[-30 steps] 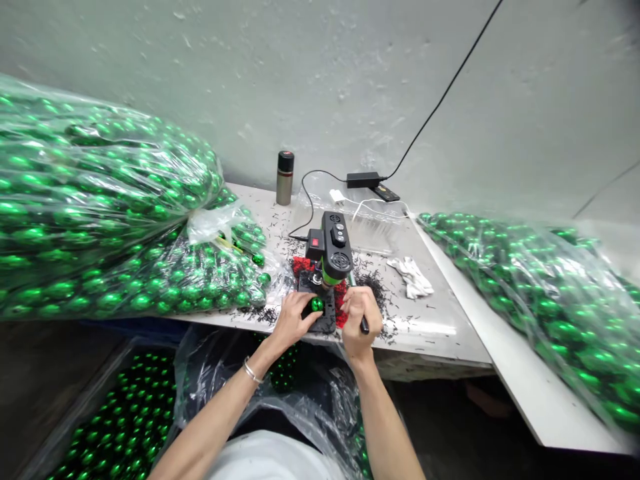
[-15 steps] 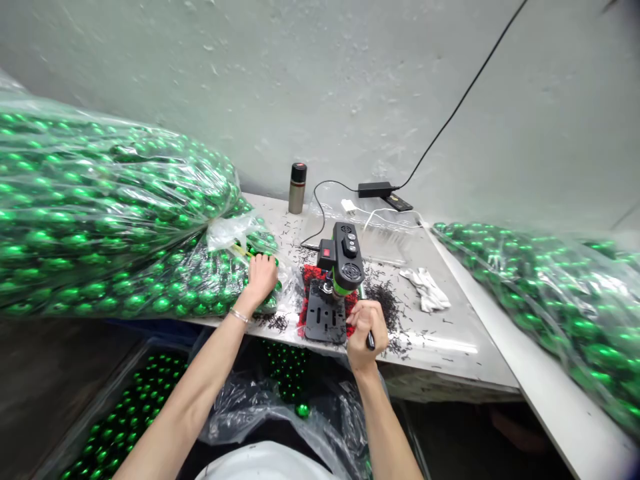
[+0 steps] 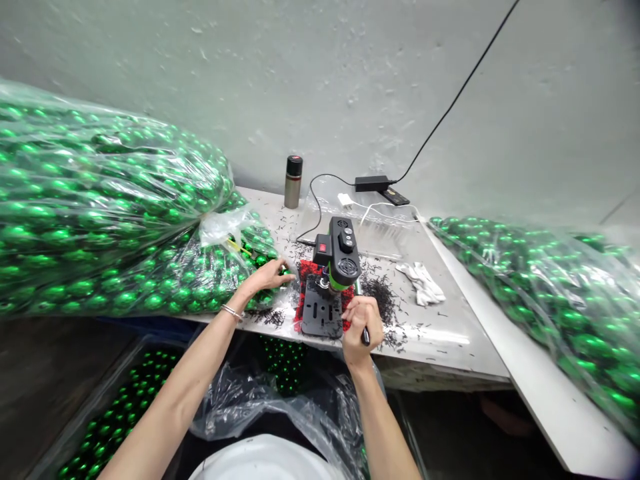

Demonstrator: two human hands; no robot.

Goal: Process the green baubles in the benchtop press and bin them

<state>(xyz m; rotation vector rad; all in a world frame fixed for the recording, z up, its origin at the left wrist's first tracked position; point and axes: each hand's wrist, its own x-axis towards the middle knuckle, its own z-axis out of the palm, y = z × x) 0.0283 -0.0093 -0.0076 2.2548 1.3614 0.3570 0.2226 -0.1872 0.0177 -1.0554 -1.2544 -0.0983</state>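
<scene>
My left hand [image 3: 265, 275] is at the mouth of the big clear bag of green balls [image 3: 100, 213] on the left of the table, its fingers closed round a green ball [image 3: 285, 271]. It sits just left of the small black and green bench machine [image 3: 340, 250]. That machine's black slotted base plate [image 3: 320, 312] has nothing on it. My right hand [image 3: 360, 319] is wrapped round the machine's black lever handle [image 3: 366, 336] at the table's front edge.
Black shavings [image 3: 377, 293] litter the table [image 3: 440, 330]. A flask [image 3: 293, 181], a power adapter [image 3: 373, 183] and white gloves [image 3: 423, 283] lie further back. Another bag of green balls [image 3: 540, 287] lies on the right. Below are a bin of balls [image 3: 115, 420] and an open bag [image 3: 280, 363].
A second ago my left hand held a green ball on the base plate. It then reached into the left bag and now comes back toward the machine. My right hand stayed on the lever.
</scene>
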